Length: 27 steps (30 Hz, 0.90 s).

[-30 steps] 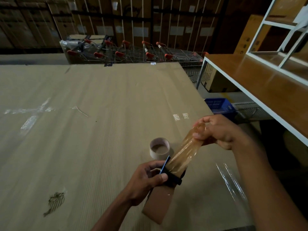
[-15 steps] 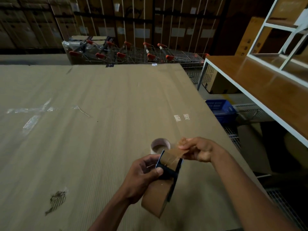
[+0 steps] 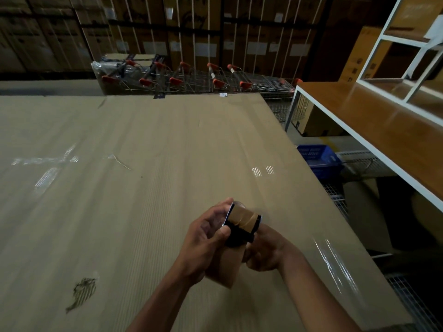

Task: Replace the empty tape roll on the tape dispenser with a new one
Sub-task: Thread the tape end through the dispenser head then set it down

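Gripping tape dispenser (image 3: 241, 230) w/ brown roll (image 3: 226, 264): left hand (image 3: 206, 245) & right hand (image 3: 265, 254), above cardboard (image 3: 143, 164).

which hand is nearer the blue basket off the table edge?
Right. The right hand sits under the tape dispenser on the side toward the blue basket; the left hand grips the dispenser's far side.

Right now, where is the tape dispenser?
In the head view, low and right of centre: the tape dispenser is held above the cardboard-covered table, between the left hand and right hand.
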{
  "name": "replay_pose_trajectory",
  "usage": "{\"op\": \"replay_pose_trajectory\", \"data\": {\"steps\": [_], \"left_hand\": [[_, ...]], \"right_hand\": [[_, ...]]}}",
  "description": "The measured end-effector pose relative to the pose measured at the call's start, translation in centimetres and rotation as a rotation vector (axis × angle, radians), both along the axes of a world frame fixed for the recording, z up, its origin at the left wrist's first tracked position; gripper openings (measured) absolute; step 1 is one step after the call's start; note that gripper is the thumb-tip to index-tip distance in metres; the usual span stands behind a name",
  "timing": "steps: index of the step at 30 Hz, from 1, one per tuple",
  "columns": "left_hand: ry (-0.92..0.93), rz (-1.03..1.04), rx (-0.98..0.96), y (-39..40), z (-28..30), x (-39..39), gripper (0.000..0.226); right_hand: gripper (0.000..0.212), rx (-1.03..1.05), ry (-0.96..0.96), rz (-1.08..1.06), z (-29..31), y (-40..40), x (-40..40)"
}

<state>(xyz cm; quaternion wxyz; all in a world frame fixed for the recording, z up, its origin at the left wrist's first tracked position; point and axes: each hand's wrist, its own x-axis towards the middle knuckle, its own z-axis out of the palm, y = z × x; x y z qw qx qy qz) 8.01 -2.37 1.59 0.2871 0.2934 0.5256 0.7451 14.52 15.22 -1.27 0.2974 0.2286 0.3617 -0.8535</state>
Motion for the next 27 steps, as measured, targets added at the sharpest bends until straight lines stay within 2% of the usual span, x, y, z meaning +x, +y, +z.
{"op": "replay_pose_trajectory", "data": {"steps": [5,7,9,11,14,16,17,19,22,24,25,27], "left_hand": [[0.028,-0.148,0.024,-0.6,1.5,-0.8,0.075],[0.045,-0.205,0.017,-0.6,2.4,-0.7,0.075],[0.053,-0.245,0.02,-0.4,3.1,-0.6,0.075],[0.065,-0.263,0.015,-0.2,3.6,-0.6,0.075],[0.053,-0.256,0.01,-0.1,4.0,-0.7,0.078],[0.039,-0.242,0.002,0.0,3.9,-0.8,0.078],[0.029,-0.239,0.001,0.0,3.8,-0.7,0.077],[0.007,-0.232,-0.005,0.0,3.4,-0.4,0.069],[-0.057,-0.209,-0.003,0.2,2.7,0.2,0.064],[-0.098,-0.181,0.012,0.2,2.4,0.2,0.061],[-0.105,-0.16,0.013,0.2,2.3,0.0,0.058],[-0.103,-0.108,0.009,0.1,2.2,-0.4,0.051]], "right_hand": [[0.018,-0.032,0.132,0.181,0.0,-0.1,0.4],[0.026,-0.039,0.177,0.225,0.1,-0.2,0.7],[0.037,0.065,0.21,0.292,0.6,-0.4,0.8],[0.036,0.111,0.272,0.376,1.0,-0.7,0.7],[0.029,0.057,0.303,0.43,0.1,-0.1,0.0],[0.033,0.106,0.224,0.396,-0.4,0.0,0.0],[0.035,0.16,0.183,0.369,0.2,-0.3,0.3],[0.02,0.272,0.12,0.354,0.5,-0.2,0.7],[0.04,0.389,0.069,0.485,1.0,1.3,1.1],[0.042,0.554,0.109,0.54,0.9,2.1,1.0],[0.033,0.723,0.18,0.494,1.0,2.6,0.7],[0.02,1.163,0.367,0.1,2.1,3.4,0.4]]}}
